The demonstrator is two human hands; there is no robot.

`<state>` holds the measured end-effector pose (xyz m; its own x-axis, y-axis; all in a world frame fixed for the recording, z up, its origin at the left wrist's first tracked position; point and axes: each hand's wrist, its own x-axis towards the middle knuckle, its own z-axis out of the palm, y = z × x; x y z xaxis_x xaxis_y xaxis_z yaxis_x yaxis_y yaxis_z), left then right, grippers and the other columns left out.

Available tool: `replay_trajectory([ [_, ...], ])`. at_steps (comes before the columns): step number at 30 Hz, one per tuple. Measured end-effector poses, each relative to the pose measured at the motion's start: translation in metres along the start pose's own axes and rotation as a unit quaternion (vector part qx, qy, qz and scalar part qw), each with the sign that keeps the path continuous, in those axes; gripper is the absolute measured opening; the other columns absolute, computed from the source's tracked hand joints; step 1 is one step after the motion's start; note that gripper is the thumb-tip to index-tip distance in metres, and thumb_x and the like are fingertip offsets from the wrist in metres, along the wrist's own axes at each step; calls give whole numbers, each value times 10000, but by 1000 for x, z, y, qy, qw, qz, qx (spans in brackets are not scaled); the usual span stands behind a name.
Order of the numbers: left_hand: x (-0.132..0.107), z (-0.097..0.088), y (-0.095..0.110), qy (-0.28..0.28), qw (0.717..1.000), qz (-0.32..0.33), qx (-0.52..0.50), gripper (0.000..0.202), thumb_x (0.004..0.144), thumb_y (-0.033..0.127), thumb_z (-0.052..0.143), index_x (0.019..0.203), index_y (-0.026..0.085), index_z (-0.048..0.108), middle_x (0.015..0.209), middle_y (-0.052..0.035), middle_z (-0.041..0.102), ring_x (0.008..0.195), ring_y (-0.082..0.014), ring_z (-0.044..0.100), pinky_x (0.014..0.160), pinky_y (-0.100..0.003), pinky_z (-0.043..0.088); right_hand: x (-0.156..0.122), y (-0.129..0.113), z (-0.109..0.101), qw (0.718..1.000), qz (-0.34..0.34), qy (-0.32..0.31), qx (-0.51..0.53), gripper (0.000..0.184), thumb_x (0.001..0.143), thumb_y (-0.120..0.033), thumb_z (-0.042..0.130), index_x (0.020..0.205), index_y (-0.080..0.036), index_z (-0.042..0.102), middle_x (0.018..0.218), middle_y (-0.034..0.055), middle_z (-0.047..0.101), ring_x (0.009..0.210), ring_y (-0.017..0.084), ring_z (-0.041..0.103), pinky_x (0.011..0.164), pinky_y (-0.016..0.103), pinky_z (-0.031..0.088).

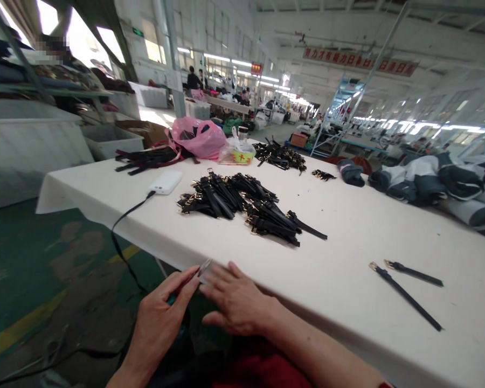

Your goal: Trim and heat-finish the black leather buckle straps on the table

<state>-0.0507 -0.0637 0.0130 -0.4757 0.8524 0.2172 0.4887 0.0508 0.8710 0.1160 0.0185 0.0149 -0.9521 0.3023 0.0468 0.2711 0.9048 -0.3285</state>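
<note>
Both bare hands meet at the lower middle of the frame, beside the near edge of a broad table covered in pale cream sheeting [347, 285]. The left hand [159, 310] is closed around a slim, silver-tipped metal hand tool [204, 266], its point angled up and forward, probably so the fingers can steer the tip. The right hand [236, 304] has its fingers spread, nothing visibly held, close to that tip.

Black strap bundles with gold-coloured buckles [220, 196] lie heaped at the centre, seemingly kept within arm's reach. At right, 2 loose black straps with gold buckles [407, 298] lie well apart from the heap, perhaps to keep them from mixing. Left of the heap, a white rectangular plastic device [166, 182] rests near the edge, likely so its flat black cable [112, 233] can hang down freely. Behind are a crumpled pink plastic bag [202, 141] and, right of it, another black heap [281, 156].

Fingers cover the tool's handle, so its type is unclear. Motion blurs the right hand; whether it touches the tool cannot be told. The cable's far end is out of sight, and the bag's dark contents are hard to identify.
</note>
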Motion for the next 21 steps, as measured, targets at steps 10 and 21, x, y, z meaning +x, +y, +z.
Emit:
replay_trajectory([
  [10,1,8,-8,-14,1000,-25,-9,344,764,487,573,971,255,718,1001,1,731,998,-252,652,891,-349,521,-12,97,-53,918,295,248,-93,386,888,-166,466,1269,-181,525,1239,104,588,1154,215,497,965,370,374],
  [21,7,22,-14,-29,999,-44,-2,378,756,496,589,975,221,728,990,-12,735,948,-231,661,857,-300,524,0,119,-49,917,284,281,-17,241,875,-198,495,1051,-190,659,964,63,655,905,183,581,816,286,426],
])
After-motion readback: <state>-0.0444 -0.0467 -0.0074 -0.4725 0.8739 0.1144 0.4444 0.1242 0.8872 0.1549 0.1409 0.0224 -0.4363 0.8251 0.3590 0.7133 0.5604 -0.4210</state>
